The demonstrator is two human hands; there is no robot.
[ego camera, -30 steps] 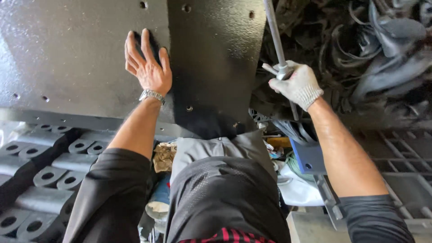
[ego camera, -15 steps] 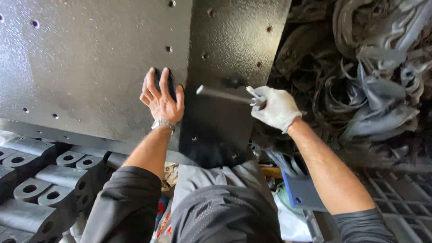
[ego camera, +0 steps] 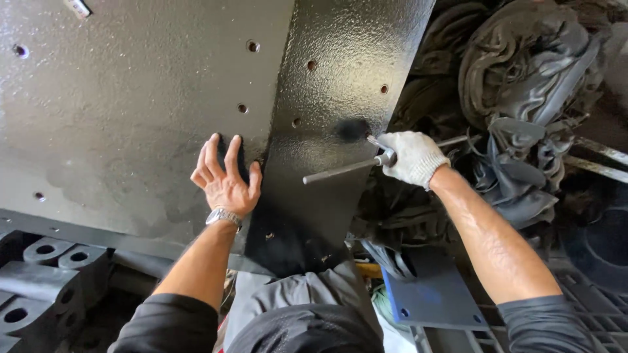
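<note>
Your bare left hand point(ego camera: 226, 178) lies open and flat, fingers spread, against the large black-painted steel plate point(ego camera: 131, 98), close to the line where a 2nd, darker plate point(ego camera: 340, 78) overlaps it. A metal wristwatch point(ego camera: 223, 217) sits on that wrist. Your right hand point(ego camera: 412, 157), in a white knit glove, is closed around a grey metal rod point(ego camera: 340, 171). The rod runs nearly level across the lower part of the darker plate, its free end pointing toward your left hand; whether it touches the painted surface cannot be told. A short stretch of it shows again beyond the glove on the right side.

Both plates carry several small round holes point(ego camera: 252, 46). Right of the darker plate lies a heap of dark rubber strips and tubes point(ego camera: 517, 98). Below your right forearm a blue flat plate point(ego camera: 435, 294) with corner holes rests near the floor. At the lower left stand dark cast parts with round bores point(ego camera: 39, 261). Your grey trousers point(ego camera: 294, 301) fill the bottom centre of the view.
</note>
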